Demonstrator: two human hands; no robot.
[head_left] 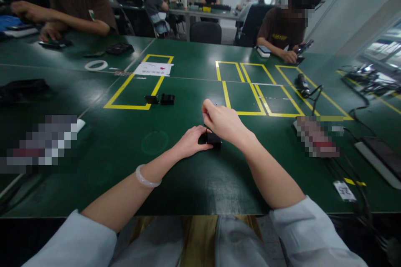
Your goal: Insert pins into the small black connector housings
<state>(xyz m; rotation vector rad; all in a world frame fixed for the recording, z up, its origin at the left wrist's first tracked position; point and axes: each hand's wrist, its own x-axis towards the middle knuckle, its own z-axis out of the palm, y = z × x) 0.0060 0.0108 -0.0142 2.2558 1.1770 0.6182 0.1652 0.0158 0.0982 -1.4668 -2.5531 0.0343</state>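
Observation:
On the green table in front of me, my left hand (pixel 194 142) steadies a small black block-shaped part (pixel 214 139) between thumb and fingers. Just above it is my right hand (pixel 222 122), its fingers pinched together around a thin dark tool (pixel 206 128). The tool's shaft points down toward the black part; the hand hides its upper end, so I cannot tell its exact kind. Farther forward and to the left lie two other small black parts, one flat-topped (pixel 151 99) and one boxy (pixel 168 99).
Yellow tape outlines (pixel 127 107) mark the table. A white paper sheet (pixel 153 69) and a tape roll (pixel 96 65) lie at the far left. To the right are a black cylindrical device (pixel 302 85), cables and a phone (pixel 380 160). Other people sit opposite.

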